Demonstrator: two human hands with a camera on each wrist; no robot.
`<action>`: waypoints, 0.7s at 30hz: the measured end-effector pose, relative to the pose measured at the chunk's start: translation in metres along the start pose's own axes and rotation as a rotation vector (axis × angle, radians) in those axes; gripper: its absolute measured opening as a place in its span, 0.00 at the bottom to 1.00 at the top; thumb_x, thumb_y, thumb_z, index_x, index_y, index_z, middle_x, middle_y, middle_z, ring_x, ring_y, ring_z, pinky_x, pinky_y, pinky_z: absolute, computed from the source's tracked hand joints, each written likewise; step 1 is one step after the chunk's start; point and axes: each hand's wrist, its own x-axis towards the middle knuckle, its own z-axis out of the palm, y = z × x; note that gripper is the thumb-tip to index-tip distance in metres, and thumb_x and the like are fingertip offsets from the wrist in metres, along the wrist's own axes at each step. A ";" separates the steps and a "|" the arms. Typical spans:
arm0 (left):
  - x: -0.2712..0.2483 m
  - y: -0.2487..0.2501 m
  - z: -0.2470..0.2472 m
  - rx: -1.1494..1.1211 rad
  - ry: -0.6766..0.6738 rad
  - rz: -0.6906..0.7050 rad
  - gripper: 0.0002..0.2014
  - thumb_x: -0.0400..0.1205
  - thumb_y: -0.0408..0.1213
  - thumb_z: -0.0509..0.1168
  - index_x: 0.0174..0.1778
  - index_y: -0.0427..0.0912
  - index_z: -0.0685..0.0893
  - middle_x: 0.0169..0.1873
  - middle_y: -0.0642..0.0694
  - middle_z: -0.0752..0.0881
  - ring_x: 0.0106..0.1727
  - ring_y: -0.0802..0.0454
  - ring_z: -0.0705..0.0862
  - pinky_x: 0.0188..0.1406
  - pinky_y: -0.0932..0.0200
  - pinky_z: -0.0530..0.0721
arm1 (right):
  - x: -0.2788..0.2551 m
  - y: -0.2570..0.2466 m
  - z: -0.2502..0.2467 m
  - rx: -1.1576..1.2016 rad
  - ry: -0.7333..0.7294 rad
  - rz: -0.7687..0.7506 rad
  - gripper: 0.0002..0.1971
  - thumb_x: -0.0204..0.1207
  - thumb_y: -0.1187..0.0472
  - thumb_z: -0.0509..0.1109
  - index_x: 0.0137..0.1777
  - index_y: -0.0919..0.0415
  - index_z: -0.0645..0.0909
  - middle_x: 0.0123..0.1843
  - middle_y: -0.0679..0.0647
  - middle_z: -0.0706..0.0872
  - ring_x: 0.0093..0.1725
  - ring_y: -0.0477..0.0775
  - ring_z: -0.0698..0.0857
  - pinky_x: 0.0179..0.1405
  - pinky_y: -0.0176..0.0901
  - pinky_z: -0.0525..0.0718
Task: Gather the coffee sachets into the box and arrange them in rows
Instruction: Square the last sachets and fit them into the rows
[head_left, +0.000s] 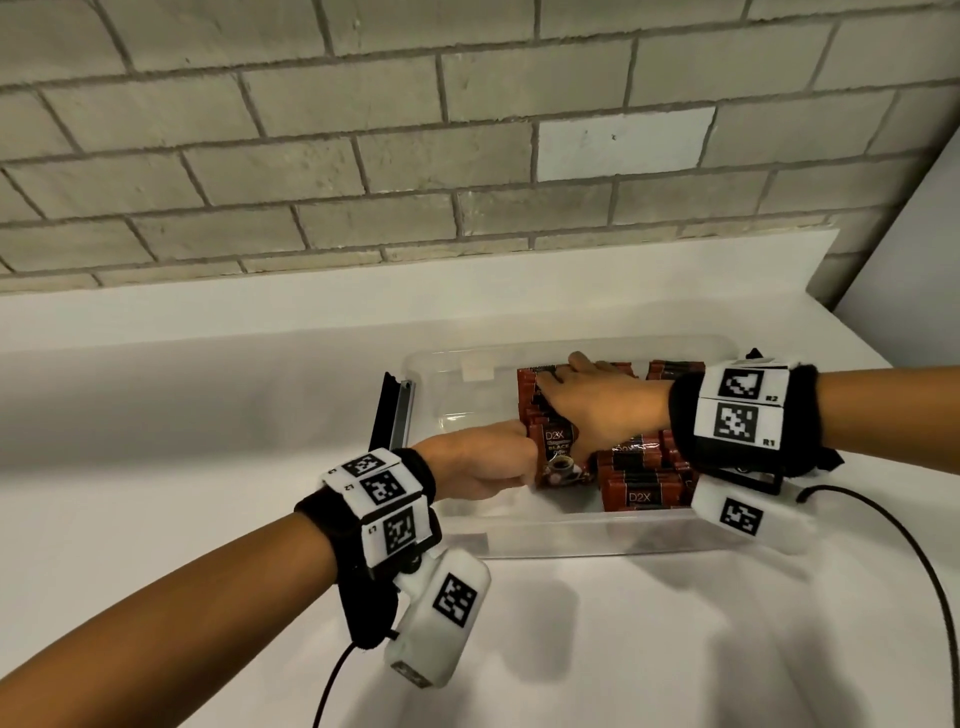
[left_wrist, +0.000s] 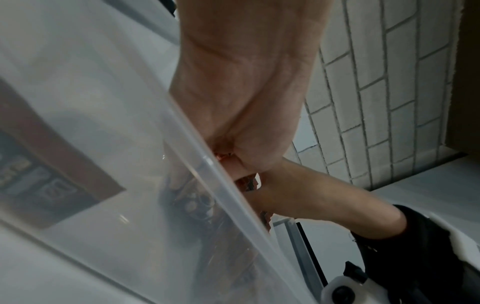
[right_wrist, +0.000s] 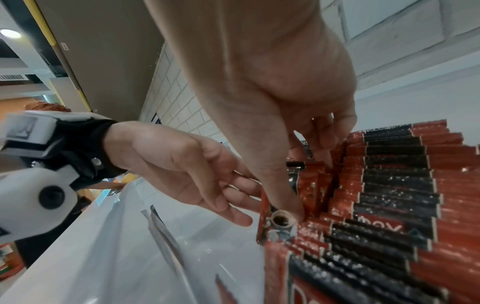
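Observation:
A clear plastic box (head_left: 571, 535) stands on the white counter (head_left: 208, 405). Red and black coffee sachets (head_left: 558, 441) stand on edge in a row near its middle. More sachet rows (head_left: 639, 483) fill its right part. My right hand (head_left: 571, 415) reaches in from the right and grips the middle row, thumb (right_wrist: 285, 207) on the front sachet and curled fingers (right_wrist: 324, 135) behind. My left hand (head_left: 514, 457) comes from the left, and its nearly straight fingers (right_wrist: 233, 195) touch the row's left side. In the left wrist view the box wall (left_wrist: 182, 144) blurs the sachets.
A black and metal rail (head_left: 392, 415) lies against the box's left end. A black cable (head_left: 909, 545) loops over the counter at the right. A brick wall (head_left: 467, 156) rises behind the counter. The box's left part holds no sachets.

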 end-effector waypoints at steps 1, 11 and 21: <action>0.004 -0.001 0.000 -0.019 -0.004 0.006 0.20 0.70 0.11 0.49 0.40 0.39 0.77 0.38 0.50 0.80 0.42 0.58 0.77 0.47 0.70 0.75 | -0.001 0.001 0.001 0.032 -0.006 -0.001 0.46 0.69 0.51 0.77 0.79 0.67 0.54 0.71 0.64 0.71 0.72 0.63 0.66 0.66 0.51 0.72; 0.012 -0.005 0.009 -0.135 0.058 0.043 0.28 0.69 0.09 0.45 0.60 0.26 0.79 0.53 0.35 0.81 0.57 0.43 0.80 0.65 0.50 0.77 | 0.000 0.006 0.002 0.202 -0.076 0.013 0.54 0.65 0.53 0.82 0.81 0.66 0.49 0.76 0.63 0.66 0.70 0.60 0.72 0.63 0.43 0.77; 0.007 0.001 0.012 -0.154 0.047 0.107 0.26 0.74 0.08 0.45 0.43 0.43 0.77 0.49 0.37 0.80 0.53 0.46 0.81 0.59 0.55 0.80 | 0.004 0.021 -0.001 0.281 -0.004 0.012 0.20 0.77 0.61 0.70 0.68 0.62 0.73 0.62 0.58 0.80 0.52 0.54 0.79 0.48 0.43 0.80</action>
